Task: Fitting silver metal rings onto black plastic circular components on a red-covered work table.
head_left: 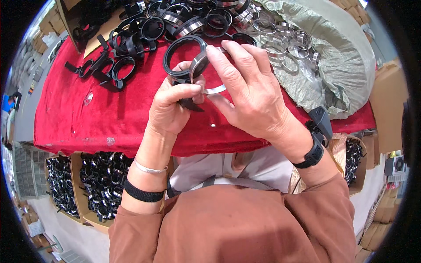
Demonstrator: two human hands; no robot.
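My left hand (170, 103) grips a black plastic double-ring bracket (168, 56) just over the near part of the red table. Its large round loop stands up above my fingers, and a smaller loop with a dark inside and shiny edge (199, 65) faces my right hand. A dark pointed tab sticks out below my left thumb. My right hand (254, 92) is curled round a thin silver metal ring (215, 90), held against the bracket's right side. Right-hand fingers cover much of the silver ring, so how far it sits on the bracket cannot be told.
Black brackets (123, 68) and silver-banded rings (188, 27) heap at the table's (127, 116) far side. Loose silver rings (276, 52) lie on a pale green sack (333, 57) at right. Boxes of brackets (103, 179) stand below left; another box (353, 164) stands below right.
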